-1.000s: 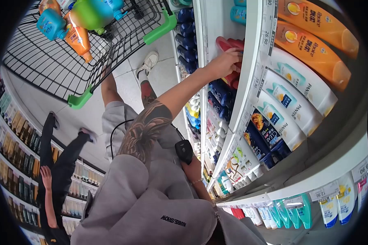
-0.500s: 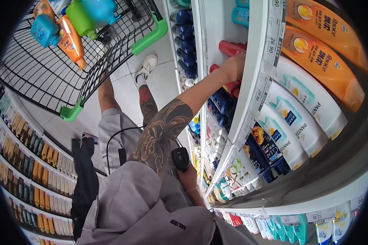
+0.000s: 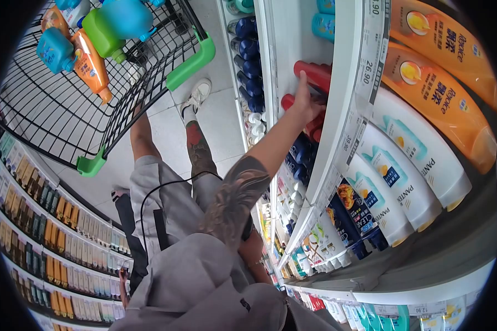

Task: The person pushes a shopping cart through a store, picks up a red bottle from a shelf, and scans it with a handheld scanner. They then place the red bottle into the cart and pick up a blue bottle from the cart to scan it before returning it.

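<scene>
Reaching across to the right, my tattooed left arm ends at the shelf, where my left hand (image 3: 308, 105) is among red bottles (image 3: 316, 77). Its thumb is stretched out against the upper red bottle, apart from the fingers, whose tips are partly hidden beside the shelf edge. No bottle is clearly held. Dark blue bottles (image 3: 301, 149) stand just below this hand. Low in the middle, my right hand (image 3: 252, 248) is mostly covered by my left arm, and its fingers do not show. A black cable (image 3: 159, 190) runs over my lap.
A black wire cart (image 3: 61, 129) with green corners (image 3: 193, 63) holds several bottles at the upper left. White shelf edges (image 3: 345, 116) run along the right, with orange Rejoice (image 3: 425, 83) and white Pantene bottles (image 3: 403, 165). More stocked shelves (image 3: 55, 231) line the left.
My left hand has drawn back slightly to the left from the shelf edge, and its thumb now shows. The black device by my right hand is now mostly hidden. The cart sits slightly further left.
</scene>
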A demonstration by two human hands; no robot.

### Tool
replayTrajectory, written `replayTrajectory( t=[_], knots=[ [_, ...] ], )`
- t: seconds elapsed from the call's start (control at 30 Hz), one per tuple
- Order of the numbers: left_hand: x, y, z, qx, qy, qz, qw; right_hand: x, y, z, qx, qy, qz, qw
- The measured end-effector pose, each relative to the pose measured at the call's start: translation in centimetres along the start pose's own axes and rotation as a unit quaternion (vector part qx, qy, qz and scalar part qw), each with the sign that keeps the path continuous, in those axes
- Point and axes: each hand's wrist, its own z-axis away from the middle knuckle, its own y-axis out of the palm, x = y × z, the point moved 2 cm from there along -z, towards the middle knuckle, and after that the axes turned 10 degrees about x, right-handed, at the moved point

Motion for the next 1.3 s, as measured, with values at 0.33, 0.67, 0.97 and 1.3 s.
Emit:
replayTrajectory(
  t=[0.33,0.67,0.97,1.3],
  knots=[
    [1.2,1.8,-2.7,0.125,0.044,0.059,0.989,-0.5,0.1,0.4,-0.012,0.012,-0.013,1.0],
    [0.3,1.2,-5.5,0.158,0.088,-0.019,0.983,-0.6,0.2,0.6,-0.025,-0.016,-0.02,0.999],
    [0.0,0.5,-6.2,0.105,0.099,-0.053,0.988,0.1,0.8,1.3,-0.04,-0.009,-0.019,0.999],
    [-1.3,1.4,3.0,-0.097,0.145,-0.231,0.957,2.4,0.9,2.0,-0.057,0.017,0.014,0.998]
  ],
)
